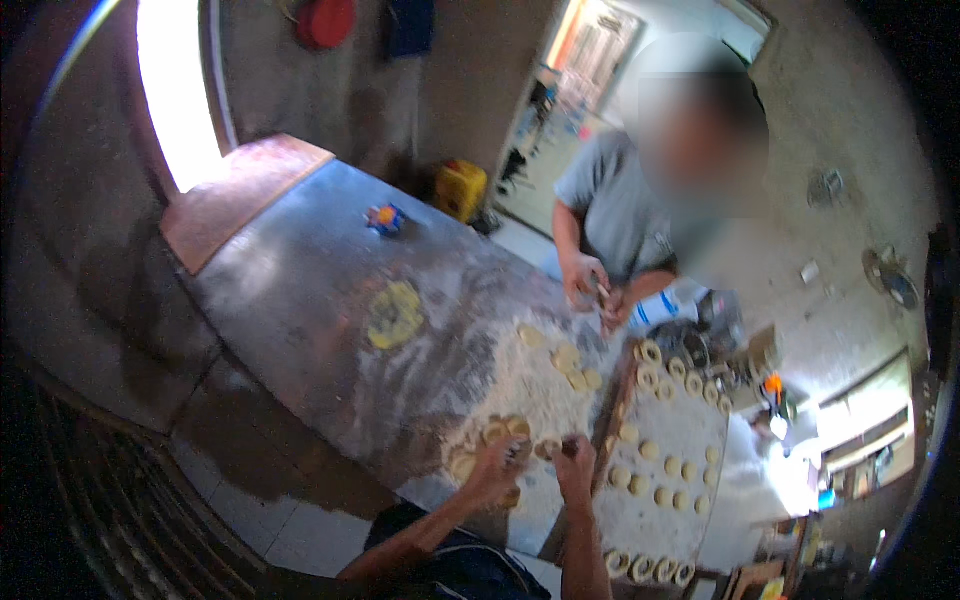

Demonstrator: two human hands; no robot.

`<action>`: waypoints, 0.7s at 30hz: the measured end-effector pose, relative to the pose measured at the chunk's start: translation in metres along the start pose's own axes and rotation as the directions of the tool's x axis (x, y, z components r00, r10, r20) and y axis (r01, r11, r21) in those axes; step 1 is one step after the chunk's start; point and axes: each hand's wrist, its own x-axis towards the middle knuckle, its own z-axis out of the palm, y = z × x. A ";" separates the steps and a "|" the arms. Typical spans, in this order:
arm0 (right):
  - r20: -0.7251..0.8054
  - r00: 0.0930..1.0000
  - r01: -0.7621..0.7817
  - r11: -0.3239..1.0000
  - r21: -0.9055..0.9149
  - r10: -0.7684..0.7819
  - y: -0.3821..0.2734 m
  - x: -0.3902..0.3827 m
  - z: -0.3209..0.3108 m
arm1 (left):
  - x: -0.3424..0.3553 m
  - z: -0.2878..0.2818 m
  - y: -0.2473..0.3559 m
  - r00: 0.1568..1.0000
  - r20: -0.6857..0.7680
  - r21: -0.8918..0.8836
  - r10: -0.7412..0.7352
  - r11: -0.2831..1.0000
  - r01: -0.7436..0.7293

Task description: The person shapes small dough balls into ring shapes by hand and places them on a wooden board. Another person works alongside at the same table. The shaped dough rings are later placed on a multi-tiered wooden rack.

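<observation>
The person's left hand (492,468) lay at the near edge of the floured table (320,290), fingers curled down onto a small heap of dough pieces (497,432); how tightly it closed on them could not be told. Just beside it, the right hand (574,462) was pinched together around a small dough piece (549,448), which sat between the two hands, close to the table's near edge. Both forearms came up from the lower edge, over a dark garment.

To the right of the right hand, a floured tray (700,430) lay along the table's right edge. Small round dough balls (650,450) sat in loose rows on its middle, and ring-shaped pieces (650,352) lined its far end, with more rings (642,568) at its near end.

Farther in, a spread of white flour (520,385) covered the table's middle, with a few flat dough rounds (570,365) on it. A yellow patch (396,314) showed on the bare surface to the left.

At the table's far right edge stood another person in a grey shirt (610,205), both hands (592,285) held together over the table. Near the far corner lay a small blue and orange object (386,217), and beyond it a yellow container (460,188) stood on the floor.
</observation>
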 end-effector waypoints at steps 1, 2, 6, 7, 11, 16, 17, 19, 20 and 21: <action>-0.057 0.994 0.099 0.995 0.033 -0.097 -0.008 -0.010 0.004 | 0.002 0.006 -0.002 0.994 -0.021 -0.029 0.104 0.994 -0.105; -0.101 0.974 0.209 0.977 0.036 -0.205 -0.016 -0.016 0.008 | 0.003 0.010 -0.004 0.992 0.011 -0.052 0.128 0.991 -0.127; 0.054 0.992 -0.123 0.945 0.302 0.112 -0.050 -0.032 0.008 | 0.006 0.014 -0.015 0.987 -0.049 -0.194 0.155 0.968 -0.162; 0.079 0.979 -0.202 0.927 0.315 0.186 -0.057 -0.035 0.008 | 0.005 0.012 -0.018 0.994 -0.041 -0.340 0.098 0.935 -0.106; -0.059 0.997 -0.026 0.951 0.309 0.047 -0.069 -0.038 0.006 | 0.000 0.000 -0.028 0.993 0.100 -0.117 -0.060 0.991 0.071; 0.137 0.988 0.038 0.976 0.215 -0.068 -0.055 -0.046 0.010 | -0.005 -0.007 -0.021 0.985 0.022 -0.262 -0.172 0.950 0.172; 0.159 0.987 -0.064 0.957 0.283 0.019 -0.052 -0.049 0.012 | -0.007 -0.010 -0.017 0.983 0.040 -0.106 -0.179 0.977 0.183; 0.086 0.996 -0.030 0.963 0.267 0.007 -0.047 -0.055 0.015 | -0.012 -0.015 -0.007 0.938 0.083 0.024 -0.336 0.942 0.336; 0.064 0.998 0.002 0.962 0.272 -0.021 -0.046 -0.057 0.018 | -0.015 -0.016 -0.002 0.974 0.070 0.031 -0.216 0.976 0.214; 0.073 0.997 -0.025 0.969 0.247 0.007 -0.045 -0.060 0.018 | -0.017 -0.017 0.002 0.992 0.053 0.023 -0.111 0.994 0.110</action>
